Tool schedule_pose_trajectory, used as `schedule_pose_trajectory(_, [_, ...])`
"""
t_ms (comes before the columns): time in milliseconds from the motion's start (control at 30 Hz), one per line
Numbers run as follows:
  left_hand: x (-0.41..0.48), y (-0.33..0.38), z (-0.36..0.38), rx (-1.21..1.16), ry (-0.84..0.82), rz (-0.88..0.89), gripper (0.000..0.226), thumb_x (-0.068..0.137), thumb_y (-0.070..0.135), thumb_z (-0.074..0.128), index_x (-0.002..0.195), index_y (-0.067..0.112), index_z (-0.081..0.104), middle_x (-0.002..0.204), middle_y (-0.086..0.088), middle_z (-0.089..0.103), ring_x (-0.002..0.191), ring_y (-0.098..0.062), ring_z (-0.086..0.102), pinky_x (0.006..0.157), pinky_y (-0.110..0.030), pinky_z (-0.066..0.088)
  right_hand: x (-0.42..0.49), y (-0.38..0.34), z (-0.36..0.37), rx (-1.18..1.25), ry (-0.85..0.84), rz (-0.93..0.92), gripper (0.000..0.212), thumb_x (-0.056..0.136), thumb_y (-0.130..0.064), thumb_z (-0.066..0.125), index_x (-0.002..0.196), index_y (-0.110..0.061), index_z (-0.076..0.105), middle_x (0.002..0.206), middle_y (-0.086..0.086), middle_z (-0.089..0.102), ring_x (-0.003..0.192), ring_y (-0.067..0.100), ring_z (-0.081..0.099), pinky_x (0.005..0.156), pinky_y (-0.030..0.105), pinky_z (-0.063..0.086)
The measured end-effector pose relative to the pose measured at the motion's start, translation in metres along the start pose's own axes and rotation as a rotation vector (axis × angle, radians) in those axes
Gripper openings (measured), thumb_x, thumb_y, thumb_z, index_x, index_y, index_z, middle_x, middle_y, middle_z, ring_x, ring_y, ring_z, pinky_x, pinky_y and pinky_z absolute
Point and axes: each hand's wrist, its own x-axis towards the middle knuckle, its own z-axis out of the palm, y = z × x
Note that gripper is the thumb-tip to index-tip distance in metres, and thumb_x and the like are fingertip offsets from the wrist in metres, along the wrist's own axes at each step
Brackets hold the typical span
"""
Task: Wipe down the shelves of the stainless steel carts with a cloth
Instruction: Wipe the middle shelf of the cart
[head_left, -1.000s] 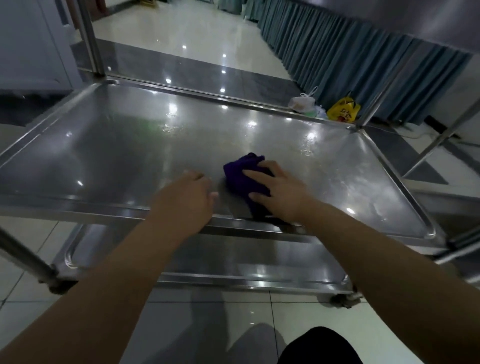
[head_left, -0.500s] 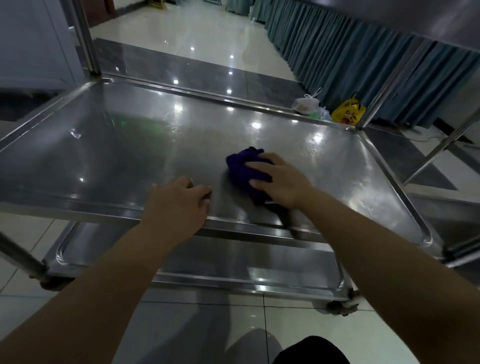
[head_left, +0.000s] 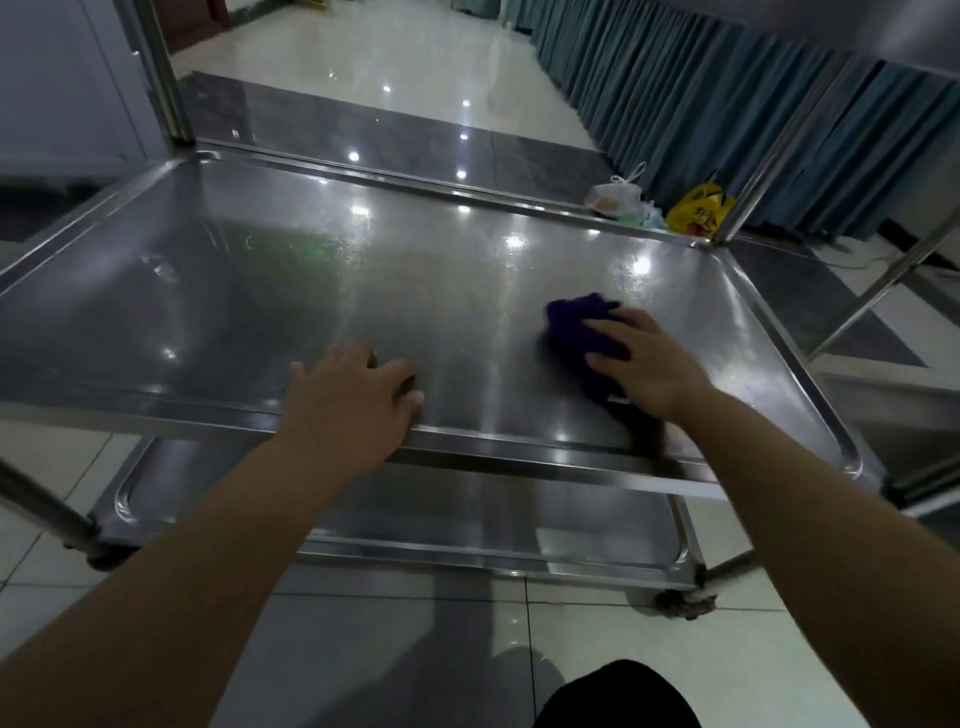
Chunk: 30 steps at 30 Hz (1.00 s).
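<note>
Fingers (head_left: 610, 328) of the right hand (head_left: 649, 364) lie straight, pressing the cloth (head_left: 574, 325) against the shelf (head_left: 311, 291) toward its right rim to scrub. The left hand (head_left: 348, 395) rests loosely spread at its near edge, probably steadying it.

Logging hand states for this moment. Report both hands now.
Left hand: open, resting on the shelf near its front edge, holding nothing.
Right hand: open, pressing the purple cloth flat on the shelf.

Purple cloth (head_left: 576, 332), silver cart shelf (head_left: 260, 291), yellow bag (head_left: 698, 210), teal curtain (head_left: 727, 104)
</note>
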Motion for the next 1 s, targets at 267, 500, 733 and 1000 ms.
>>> schedule_pose_trajectory(267, [-0.003,0.003,0.000,0.038,0.017,-0.027,0.031,0.091,0.048,0.039,0.116,0.036,0.054,0.114,-0.008,0.053,0.110,-0.034,0.048,0.095,-0.054,0.038,-0.057,-0.071,0.033,-0.101,0.051,-0.121,0.049,0.090,-0.054,0.043,0.136,-0.038,0.040,0.146,-0.003,0.027,0.120,0.028,0.044,0.097,0.044,0.041])
schedule_pose_trajectory(500, [-0.004,0.004,-0.005,0.011,-0.036,-0.030,0.033,0.093,0.048,0.038,0.118,0.035,0.054,0.116,-0.006,0.050,0.112,-0.031,0.046,0.097,-0.053,0.037,-0.064,-0.025,-0.007,0.017,-0.051,0.026,0.045,0.093,-0.035,0.054,0.137,-0.030,0.045,0.147,-0.002,0.028,0.126,0.023,0.040,0.104,0.032,0.032])
schedule_pose_trajectory(733, [0.014,0.054,0.001,-0.003,0.019,0.120,0.035,0.092,0.037,0.044,0.121,0.022,0.056,0.124,-0.008,0.053,0.117,-0.032,0.046,0.097,-0.043,0.035,-0.092,-0.018,0.000,-0.156,0.092,0.040,0.046,0.093,-0.047,0.046,0.138,-0.039,0.040,0.147,-0.005,0.028,0.122,0.024,0.043,0.098,0.038,0.038])
schedule_pose_trajectory(1000, [0.033,0.095,0.020,-0.127,-0.033,0.160,0.030,0.093,0.028,0.044,0.117,0.023,0.062,0.128,-0.003,0.055,0.119,-0.027,0.049,0.099,-0.044,0.041,-0.073,0.067,-0.038,-0.084,0.050,0.294,0.045,0.096,-0.038,0.046,0.140,-0.034,0.039,0.149,-0.005,0.026,0.125,0.027,0.041,0.102,0.043,0.038])
